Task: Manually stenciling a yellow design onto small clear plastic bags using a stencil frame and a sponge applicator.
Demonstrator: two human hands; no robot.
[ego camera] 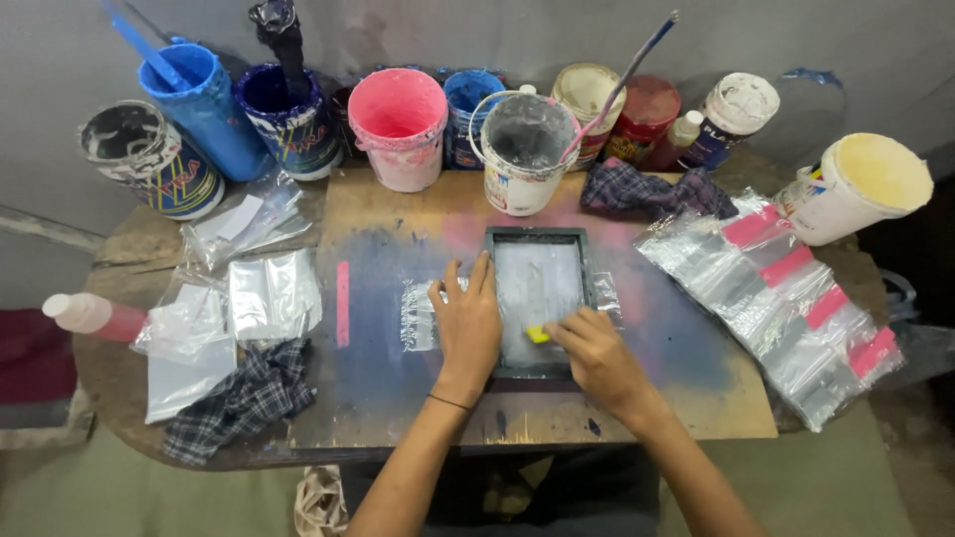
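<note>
At table centre: your left hand (468, 323) lies flat, steadying the printing screen frame (538, 300) over a clear bag (423, 316); right hand (589, 350) pinches a yellow squeegee (538, 334). Risk: frame slips, print smears.

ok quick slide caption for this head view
Left hand steadies a small framed screen over a clear bag while the right hand drags a yellow squeegee, paint tubs behind.
</note>
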